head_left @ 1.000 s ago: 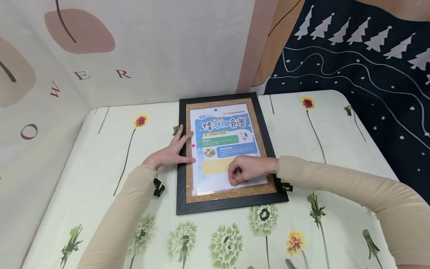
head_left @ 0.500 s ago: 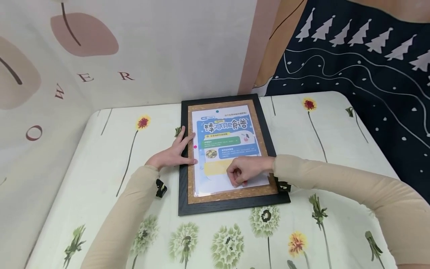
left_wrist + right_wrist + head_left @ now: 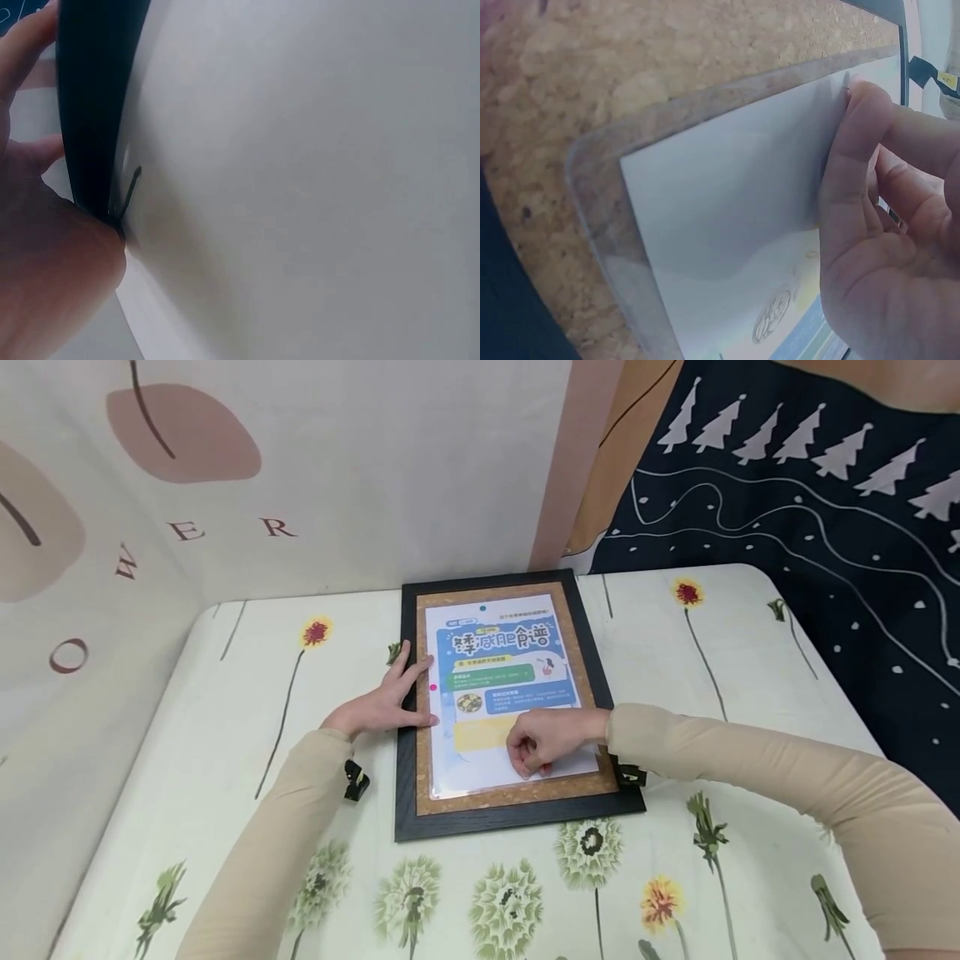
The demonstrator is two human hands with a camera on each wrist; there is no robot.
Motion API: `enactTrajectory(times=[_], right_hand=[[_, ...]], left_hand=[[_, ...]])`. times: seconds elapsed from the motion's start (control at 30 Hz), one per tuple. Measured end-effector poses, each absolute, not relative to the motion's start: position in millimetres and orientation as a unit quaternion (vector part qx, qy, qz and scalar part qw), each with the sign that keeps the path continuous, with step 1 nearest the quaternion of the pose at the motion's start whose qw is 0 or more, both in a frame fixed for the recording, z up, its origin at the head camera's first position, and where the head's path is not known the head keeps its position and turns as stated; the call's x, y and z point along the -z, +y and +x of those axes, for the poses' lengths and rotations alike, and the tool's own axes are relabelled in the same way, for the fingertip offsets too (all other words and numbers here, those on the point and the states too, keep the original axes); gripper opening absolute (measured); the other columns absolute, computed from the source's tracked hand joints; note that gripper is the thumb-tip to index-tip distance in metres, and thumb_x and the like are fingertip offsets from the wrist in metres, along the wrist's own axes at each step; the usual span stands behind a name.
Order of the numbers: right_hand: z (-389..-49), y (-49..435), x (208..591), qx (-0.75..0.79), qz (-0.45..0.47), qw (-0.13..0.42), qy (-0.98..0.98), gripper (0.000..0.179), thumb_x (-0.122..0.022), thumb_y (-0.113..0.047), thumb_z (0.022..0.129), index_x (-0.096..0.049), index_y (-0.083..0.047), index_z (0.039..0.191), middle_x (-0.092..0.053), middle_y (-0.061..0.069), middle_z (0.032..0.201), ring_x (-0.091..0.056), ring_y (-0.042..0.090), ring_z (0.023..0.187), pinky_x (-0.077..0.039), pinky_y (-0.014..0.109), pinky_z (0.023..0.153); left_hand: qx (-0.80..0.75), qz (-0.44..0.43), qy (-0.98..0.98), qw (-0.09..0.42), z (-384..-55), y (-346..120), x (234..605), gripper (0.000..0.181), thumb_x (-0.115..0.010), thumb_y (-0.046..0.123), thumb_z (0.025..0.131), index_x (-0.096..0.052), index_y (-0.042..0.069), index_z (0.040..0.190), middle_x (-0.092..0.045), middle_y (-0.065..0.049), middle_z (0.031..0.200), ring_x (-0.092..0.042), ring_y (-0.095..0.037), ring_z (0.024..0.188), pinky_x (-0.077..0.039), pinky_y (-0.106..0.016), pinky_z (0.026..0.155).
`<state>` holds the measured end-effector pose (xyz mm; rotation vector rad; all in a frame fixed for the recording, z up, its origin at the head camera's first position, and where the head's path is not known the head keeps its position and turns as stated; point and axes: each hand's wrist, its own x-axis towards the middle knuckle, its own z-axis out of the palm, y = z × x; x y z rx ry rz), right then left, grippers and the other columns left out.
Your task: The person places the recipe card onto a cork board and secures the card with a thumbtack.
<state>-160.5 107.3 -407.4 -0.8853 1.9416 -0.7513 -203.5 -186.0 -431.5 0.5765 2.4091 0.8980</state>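
A laminated poster sheet (image 3: 506,693) with blue, green and yellow print lies on a cork board (image 3: 480,806) in a black frame (image 3: 517,814). Spread across the frame's left side, my left hand (image 3: 378,702) touches the sheet's left edge with thumb and fingertips. My right hand (image 3: 547,739) is bent over the lower part of the sheet, thumb and index finger pinched together at its bottom margin. Between those fingertips (image 3: 866,94) a tiny thin tip shows, like a pushpin mostly hidden. A teal pushpin (image 3: 483,608) is at the sheet's top, a pink pushpin (image 3: 432,687) at its left edge.
The board lies on a flower-print tablecloth (image 3: 247,852), its far end close to a pale fabric backdrop (image 3: 360,485). A dark tree-print cloth (image 3: 810,527) hangs at the right. Black straps with buckles (image 3: 356,780) show by both wrists.
The right hand stays pinched at the sheet's bottom margin with only a slight shift to the left. The left hand keeps its place; the head view sways a little.
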Motion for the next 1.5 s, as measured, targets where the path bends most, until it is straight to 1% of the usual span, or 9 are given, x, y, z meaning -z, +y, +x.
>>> enactTrajectory(times=[0.1, 0.33, 0.57, 0.73, 0.87, 1.07, 1.5], right_hand=[[-160, 107, 407, 0.298, -0.353, 0.426, 0.778, 0.016, -0.063, -0.001, 0.092, -0.067, -0.007, 0.078, -0.061, 0.001, 0.068, -0.058, 0.014, 0.055, -0.049, 0.025, 0.057], [-157, 107, 406, 0.281, -0.369, 0.410, 0.785, 0.018, -0.058, 0.000, 0.094, -0.066, -0.008, 0.080, -0.059, -0.001, 0.068, -0.054, 0.011, 0.055, -0.045, 0.023, 0.058], [-154, 108, 407, 0.283, -0.392, 0.388, 0.785, 0.018, -0.058, 0.000, 0.094, -0.066, -0.008, 0.080, -0.058, -0.002, 0.067, -0.052, 0.009, 0.054, -0.045, 0.024, 0.059], [-152, 109, 408, 0.288, -0.403, 0.374, 0.784, 0.018, -0.057, 0.001, 0.094, -0.065, -0.008, 0.081, -0.057, -0.002, 0.068, -0.052, 0.009, 0.055, -0.044, 0.025, 0.060], [-149, 109, 407, 0.288, -0.415, 0.361, 0.784, 0.019, -0.054, 0.005, 0.094, -0.064, -0.006, 0.081, -0.055, -0.002, 0.067, -0.050, 0.008, 0.054, -0.043, 0.024, 0.059], [-146, 109, 406, 0.283, -0.414, 0.347, 0.792, 0.022, -0.053, 0.005, 0.094, -0.064, -0.007, 0.080, -0.054, -0.002, 0.068, -0.048, 0.007, 0.053, -0.042, 0.024, 0.058], [-142, 110, 412, 0.261, -0.424, 0.305, 0.812, 0.022, -0.052, 0.002, 0.096, -0.061, -0.012, 0.080, -0.049, -0.003, 0.074, -0.042, 0.009, 0.062, -0.038, 0.026, 0.062]], left_hand=[[-0.330, 0.213, 0.885, 0.250, -204, -186, 431, 0.099, -0.073, 0.036, 0.086, -0.008, 0.013, 0.157, 0.031, -0.009, 0.155, 0.017, -0.037, 0.142, -0.013, -0.065, 0.107], [-0.327, 0.201, 0.887, 0.256, -204, -185, 433, 0.100, -0.073, 0.037, 0.085, -0.006, 0.016, 0.157, 0.032, -0.004, 0.155, 0.017, -0.034, 0.143, -0.014, -0.064, 0.107], [-0.329, 0.205, 0.886, 0.254, -203, -185, 432, 0.101, -0.073, 0.037, 0.085, -0.006, 0.015, 0.157, 0.032, -0.007, 0.154, 0.018, -0.036, 0.142, -0.013, -0.066, 0.107], [-0.328, 0.203, 0.886, 0.255, -203, -186, 432, 0.100, -0.073, 0.037, 0.085, -0.006, 0.015, 0.157, 0.032, -0.006, 0.155, 0.017, -0.036, 0.142, -0.013, -0.065, 0.107], [-0.330, 0.205, 0.885, 0.256, -202, -185, 431, 0.100, -0.072, 0.036, 0.086, -0.006, 0.014, 0.157, 0.032, -0.007, 0.154, 0.018, -0.036, 0.142, -0.011, -0.066, 0.107], [-0.332, 0.207, 0.884, 0.255, -202, -185, 430, 0.099, -0.072, 0.036, 0.086, -0.007, 0.014, 0.157, 0.031, -0.008, 0.155, 0.018, -0.037, 0.142, -0.011, -0.066, 0.107], [-0.333, 0.211, 0.881, 0.260, -204, -186, 430, 0.100, -0.072, 0.035, 0.086, -0.005, 0.012, 0.157, 0.033, -0.010, 0.154, 0.019, -0.038, 0.141, -0.011, -0.066, 0.107]])
